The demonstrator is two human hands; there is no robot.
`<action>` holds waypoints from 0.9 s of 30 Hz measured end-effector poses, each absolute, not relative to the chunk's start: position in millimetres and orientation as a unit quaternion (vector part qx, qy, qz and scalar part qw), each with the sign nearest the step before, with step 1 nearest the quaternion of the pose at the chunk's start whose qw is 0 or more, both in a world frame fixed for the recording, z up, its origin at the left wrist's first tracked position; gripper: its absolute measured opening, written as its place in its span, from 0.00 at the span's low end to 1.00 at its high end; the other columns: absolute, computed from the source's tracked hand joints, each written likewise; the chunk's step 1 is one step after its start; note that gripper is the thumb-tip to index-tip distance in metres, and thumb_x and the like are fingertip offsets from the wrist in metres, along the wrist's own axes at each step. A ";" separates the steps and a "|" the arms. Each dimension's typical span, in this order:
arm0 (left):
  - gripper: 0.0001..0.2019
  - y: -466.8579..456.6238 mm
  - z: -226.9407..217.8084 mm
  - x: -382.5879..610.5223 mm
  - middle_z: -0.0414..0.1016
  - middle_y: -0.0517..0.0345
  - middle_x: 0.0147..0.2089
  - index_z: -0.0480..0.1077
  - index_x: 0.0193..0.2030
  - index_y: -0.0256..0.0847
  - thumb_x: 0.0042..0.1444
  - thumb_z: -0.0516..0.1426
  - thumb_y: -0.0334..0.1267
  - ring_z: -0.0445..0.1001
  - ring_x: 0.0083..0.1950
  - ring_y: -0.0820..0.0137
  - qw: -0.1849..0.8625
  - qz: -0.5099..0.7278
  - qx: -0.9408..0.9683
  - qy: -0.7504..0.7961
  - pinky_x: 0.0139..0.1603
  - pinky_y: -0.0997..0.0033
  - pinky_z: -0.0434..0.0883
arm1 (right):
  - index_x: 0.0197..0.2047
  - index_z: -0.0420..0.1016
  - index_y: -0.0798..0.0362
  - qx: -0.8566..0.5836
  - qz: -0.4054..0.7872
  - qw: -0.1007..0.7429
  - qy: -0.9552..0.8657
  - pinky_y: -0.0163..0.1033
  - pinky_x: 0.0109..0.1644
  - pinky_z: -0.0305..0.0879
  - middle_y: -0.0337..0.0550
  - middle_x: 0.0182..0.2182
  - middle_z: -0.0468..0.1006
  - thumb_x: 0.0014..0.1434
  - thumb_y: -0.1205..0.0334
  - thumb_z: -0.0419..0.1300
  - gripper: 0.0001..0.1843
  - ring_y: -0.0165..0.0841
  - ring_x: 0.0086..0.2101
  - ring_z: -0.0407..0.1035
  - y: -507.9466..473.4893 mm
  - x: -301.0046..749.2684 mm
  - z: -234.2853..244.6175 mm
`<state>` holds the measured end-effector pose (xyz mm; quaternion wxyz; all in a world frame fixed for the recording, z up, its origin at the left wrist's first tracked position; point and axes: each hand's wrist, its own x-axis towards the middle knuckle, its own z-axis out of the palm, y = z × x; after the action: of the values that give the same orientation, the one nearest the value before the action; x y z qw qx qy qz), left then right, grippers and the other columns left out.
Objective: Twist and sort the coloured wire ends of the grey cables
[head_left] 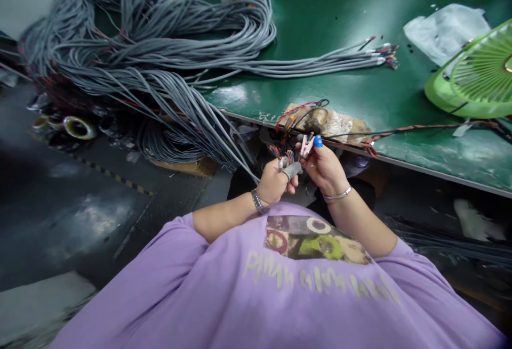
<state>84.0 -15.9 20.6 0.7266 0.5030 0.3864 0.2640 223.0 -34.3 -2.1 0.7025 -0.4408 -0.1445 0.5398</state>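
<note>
My left hand (pixel 275 181) is closed round the end of a grey cable (pixel 240 157), whose stripped coloured wires (pixel 285 154) stick up above my fist. A grey guard covers one left finger. My right hand (pixel 325 167) pinches a small pink clip (pixel 307 144) right beside those wire ends; its thumb wears a blue cap. Both hands hover just below the front edge of the green table (pixel 360 88), close to my chest. Red and black leads (pixel 298 113) run from the clip area up onto the table edge.
A big tangle of grey cables (pixel 152 45) covers the table's left part and hangs over its edge. A cable bundle with coloured ends (pixel 376 55) lies mid-table. A green fan (pixel 476 74) and a clear plastic bag (pixel 444 29) sit at right. Tape rolls (pixel 79 127) lie lower left.
</note>
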 end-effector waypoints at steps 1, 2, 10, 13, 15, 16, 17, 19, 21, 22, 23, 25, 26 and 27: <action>0.21 -15.8 21.0 84.4 0.69 0.64 0.18 0.64 0.27 0.39 0.48 0.65 0.54 0.64 0.12 0.79 0.727 0.263 0.502 0.387 0.12 0.79 0.52 | 0.34 0.77 0.51 -0.442 0.539 0.702 -0.145 0.33 0.30 0.65 0.39 0.28 0.81 0.50 0.41 0.70 0.21 0.28 0.27 0.70 -34.1 222.8 -1.8; 0.21 -15.5 21.2 84.8 0.69 0.64 0.17 0.64 0.27 0.39 0.48 0.65 0.54 0.64 0.12 0.79 0.728 0.264 0.500 0.387 0.12 0.79 0.52 | 0.34 0.77 0.51 -0.442 0.538 0.703 -0.146 0.33 0.30 0.65 0.39 0.28 0.81 0.50 0.41 0.70 0.22 0.28 0.27 0.70 -33.9 222.6 -1.5; 0.21 -13.9 19.5 87.5 0.69 0.64 0.17 0.64 0.26 0.39 0.49 0.65 0.54 0.64 0.12 0.79 0.729 0.267 0.503 0.379 0.12 0.79 0.52 | 0.35 0.77 0.51 -0.433 0.538 0.706 -0.158 0.32 0.28 0.64 0.39 0.27 0.81 0.52 0.39 0.68 0.22 0.26 0.26 0.68 -32.8 222.2 -3.0; 0.21 -13.3 19.4 87.8 0.69 0.63 0.17 0.64 0.26 0.39 0.48 0.65 0.54 0.63 0.12 0.79 0.732 0.263 0.500 0.381 0.12 0.79 0.51 | 0.34 0.77 0.51 -0.426 0.540 0.710 -0.150 0.32 0.29 0.65 0.38 0.27 0.81 0.51 0.41 0.70 0.21 0.26 0.25 0.68 -32.6 222.1 -3.9; 0.21 -12.4 20.4 88.3 0.69 0.64 0.17 0.64 0.26 0.39 0.47 0.65 0.54 0.63 0.12 0.79 0.738 0.264 0.492 0.380 0.12 0.79 0.51 | 0.35 0.77 0.51 -0.423 0.539 0.713 -0.148 0.32 0.28 0.65 0.38 0.27 0.81 0.50 0.41 0.70 0.22 0.27 0.26 0.69 -32.3 222.0 -5.0; 0.21 -11.8 21.1 88.7 0.69 0.64 0.17 0.64 0.26 0.39 0.47 0.65 0.55 0.63 0.12 0.78 0.741 0.265 0.487 0.378 0.12 0.79 0.51 | 0.35 0.77 0.50 -0.421 0.539 0.714 -0.148 0.32 0.28 0.65 0.38 0.27 0.81 0.50 0.41 0.70 0.22 0.27 0.26 0.70 -32.2 222.0 -5.6; 0.21 -11.1 21.8 89.1 0.68 0.64 0.17 0.64 0.27 0.39 0.46 0.65 0.55 0.63 0.12 0.78 0.746 0.265 0.482 0.376 0.11 0.79 0.51 | 0.36 0.78 0.50 -0.420 0.539 0.715 -0.148 0.33 0.28 0.64 0.38 0.28 0.81 0.50 0.41 0.71 0.22 0.28 0.27 0.70 -32.0 222.1 -6.4; 0.21 -10.1 23.0 90.2 0.68 0.64 0.16 0.65 0.27 0.39 0.46 0.65 0.55 0.63 0.12 0.78 0.755 0.263 0.471 0.374 0.11 0.78 0.50 | 0.36 0.78 0.51 -0.414 0.543 0.716 -0.145 0.33 0.28 0.64 0.39 0.28 0.82 0.49 0.42 0.72 0.22 0.28 0.27 0.71 -31.7 222.5 -8.2; 0.21 -9.6 23.6 91.2 0.68 0.64 0.16 0.65 0.27 0.39 0.46 0.66 0.55 0.62 0.11 0.78 0.761 0.258 0.463 0.375 0.11 0.78 0.50 | 0.36 0.79 0.51 -0.406 0.546 0.719 -0.142 0.33 0.28 0.64 0.39 0.29 0.82 0.48 0.43 0.72 0.21 0.28 0.27 0.71 -31.5 223.1 -9.7; 0.22 -9.7 23.8 91.6 0.68 0.64 0.16 0.65 0.27 0.39 0.45 0.66 0.55 0.62 0.11 0.78 0.763 0.256 0.460 0.376 0.11 0.78 0.50 | 0.36 0.79 0.51 -0.403 0.548 0.719 -0.141 0.33 0.28 0.64 0.39 0.29 0.82 0.48 0.43 0.72 0.21 0.28 0.27 0.71 -31.5 223.2 -10.2; 0.22 -9.9 23.9 91.9 0.68 0.64 0.16 0.64 0.27 0.39 0.45 0.66 0.55 0.62 0.11 0.78 0.765 0.253 0.457 0.376 0.11 0.78 0.50 | 0.36 0.79 0.51 -0.401 0.550 0.719 -0.141 0.33 0.28 0.64 0.39 0.29 0.82 0.49 0.44 0.72 0.21 0.28 0.27 0.71 -31.5 223.3 -10.5; 0.22 -10.5 24.6 92.1 0.68 0.63 0.16 0.64 0.26 0.39 0.44 0.66 0.55 0.62 0.11 0.78 0.770 0.244 0.454 0.376 0.11 0.78 0.50 | 0.36 0.80 0.51 -0.400 0.552 0.719 -0.139 0.33 0.27 0.64 0.39 0.29 0.83 0.49 0.43 0.72 0.21 0.28 0.27 0.71 -31.5 223.2 -10.6; 0.22 -10.8 25.1 92.0 0.68 0.63 0.16 0.64 0.26 0.39 0.44 0.66 0.55 0.62 0.11 0.78 0.773 0.239 0.452 0.376 0.10 0.79 0.50 | 0.36 0.80 0.51 -0.401 0.552 0.718 -0.137 0.33 0.27 0.64 0.39 0.29 0.83 0.49 0.43 0.72 0.21 0.28 0.26 0.71 -31.4 223.0 -10.5; 0.22 -11.1 25.7 91.9 0.68 0.62 0.16 0.64 0.26 0.39 0.44 0.66 0.55 0.62 0.11 0.78 0.775 0.234 0.449 0.377 0.10 0.79 0.50 | 0.36 0.80 0.51 -0.401 0.552 0.718 -0.136 0.33 0.27 0.64 0.39 0.29 0.83 0.49 0.43 0.72 0.21 0.28 0.26 0.71 -31.3 222.7 -10.4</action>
<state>91.9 -11.1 25.7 0.7754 0.4494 0.3768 0.2340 222.7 -31.3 -10.4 0.7184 -0.4012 -0.1357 0.5518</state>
